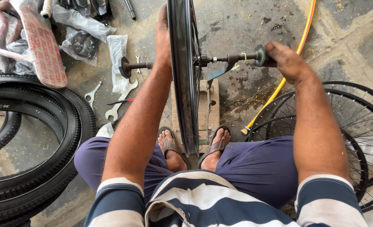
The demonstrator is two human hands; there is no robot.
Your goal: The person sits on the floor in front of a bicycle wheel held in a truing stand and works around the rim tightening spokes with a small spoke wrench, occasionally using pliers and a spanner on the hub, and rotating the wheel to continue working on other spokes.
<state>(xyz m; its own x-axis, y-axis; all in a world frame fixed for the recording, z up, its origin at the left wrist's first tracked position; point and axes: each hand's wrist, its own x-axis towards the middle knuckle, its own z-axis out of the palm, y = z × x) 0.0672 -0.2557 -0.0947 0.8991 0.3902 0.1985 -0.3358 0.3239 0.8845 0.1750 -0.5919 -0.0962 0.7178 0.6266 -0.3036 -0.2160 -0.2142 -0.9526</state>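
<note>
- Bicycle wheel [182, 75] stands upright, seen edge-on, dead centre between the knees, on a threaded axle rod [226, 59] that runs left to right through its hub.
- Left hand [162, 40] lies flat against the wheel's left side, up near the rim; fingers are hidden behind the wheel, so I can't tell the grip.
- Right hand [285, 61] is wrapped around the right end of the axle rod, just past a round disc [260, 54]; grip tight on the rod.
- Left end of the rod carries a matching black disc [124, 67].
- Wooden block [203, 111] lies on the concrete floor [245, 25] under the wheel; both sandalled feet [171, 147] are touching its near end.
- Flat spanners [121, 101] and a clear plastic bag [118, 59] lie on the floor left of the wheel.
- Black tyres [35, 138] stacked far left; bare spoked rims [354, 126] on the right, near the right forearm.
- Yellow hose [287, 71] runs diagonally behind the right hand.
</note>
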